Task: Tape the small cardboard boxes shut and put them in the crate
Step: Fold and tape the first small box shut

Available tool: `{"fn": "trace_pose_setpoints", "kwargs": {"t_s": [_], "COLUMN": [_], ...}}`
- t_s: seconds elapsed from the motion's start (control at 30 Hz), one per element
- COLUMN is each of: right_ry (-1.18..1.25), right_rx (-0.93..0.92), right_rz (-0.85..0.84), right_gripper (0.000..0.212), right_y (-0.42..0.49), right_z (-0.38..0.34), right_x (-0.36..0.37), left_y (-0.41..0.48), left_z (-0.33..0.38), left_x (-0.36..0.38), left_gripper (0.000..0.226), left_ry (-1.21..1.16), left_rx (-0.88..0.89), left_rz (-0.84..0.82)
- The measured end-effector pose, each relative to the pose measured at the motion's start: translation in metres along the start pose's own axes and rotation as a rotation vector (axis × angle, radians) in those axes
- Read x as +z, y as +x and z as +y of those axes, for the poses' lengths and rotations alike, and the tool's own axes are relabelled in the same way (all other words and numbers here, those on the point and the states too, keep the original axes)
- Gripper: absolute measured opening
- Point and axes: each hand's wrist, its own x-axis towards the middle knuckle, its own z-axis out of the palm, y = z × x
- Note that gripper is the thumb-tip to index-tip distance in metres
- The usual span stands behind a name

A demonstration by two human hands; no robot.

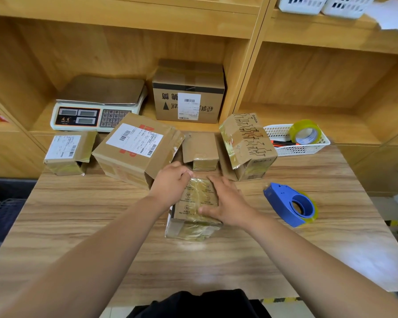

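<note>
Small box (194,203) sits mid-table, top taped. Left hand (170,182) curls over its far corner, right hand (225,203) presses flat on top. Not yet crated. Open-flapped boxes behind (136,150) look untaped. Tape dispenser (290,203) lies idle.

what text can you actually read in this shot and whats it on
"D40A" (first character unsure): on the circuit-patterned box
"1 2 3", "8 9": on the scale's keypad
Upside-down Chinese print on the back box: unreadable
Shipping labels and the print on the held box: too blurred
</note>
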Motion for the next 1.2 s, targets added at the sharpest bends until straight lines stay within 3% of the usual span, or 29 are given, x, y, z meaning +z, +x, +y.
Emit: {"fn": "trace_pose_setpoints", "kwargs": {"t_s": [0.1,0.27,0.3,0.4,0.43,0.53,0.67,0.9,1.07,1.1,1.2], "right_ry": [0.02,0.152,0.168,0.177,0.18,0.198,0.178,0.181,0.304,0.328,0.453], "right_rx": [-0.014,-0.007,-0.009,-0.009,-0.008,0.008,0.012,0.037,0.059,0.061,0.074], "right_rz": [-0.154,-0.104,-0.088,-0.067,-0.064,-0.01,0.04,0.226,0.301,0.304,0.235], "right_gripper": [0.124,0.117,0.115,0.111,0.109,0.095,0.074,0.037,0.014,0.014,0.053], "right_y": [-0.007,-0.004,-0.004,-0.004,-0.003,0.0,0.004,0.018,0.019,0.017,-0.007], "right_z": [0.003,0.006,0.007,0.009,0.009,0.007,0.006,0.006,0.001,0.003,0.006], "right_x": [-0.003,-0.003,-0.001,0.0,0.001,0.003,0.002,0.006,0.011,0.013,0.013], "left_y": [-0.001,-0.001,-0.004,-0.016,-0.02,-0.025,-0.02,-0.01,-0.004,-0.004,-0.014], "left_z": [0.0,-0.001,-0.002,-0.008,-0.01,-0.013,-0.01,-0.008,-0.007,-0.006,-0.008], "left_x": [0.001,-0.003,-0.006,-0.014,-0.016,-0.017,-0.015,-0.01,-0.006,-0.006,-0.007], "left_gripper": [0.027,0.018,0.027,0.098,0.113,0.125,0.114,0.059,0.016,0.013,0.031], "left_ry": [-0.019,-0.001,0.031,0.131,0.147,0.166,0.241,0.215,0.074,0.038,-0.02], "left_rx": [-0.004,-0.024,0.002,0.071,0.086,0.114,0.133,0.18,0.151,0.142,0.113], "left_rz": [0.006,-0.031,-0.084,-0.352,-0.404,-0.442,-0.395,-0.248,-0.097,-0.066,0.022]}}
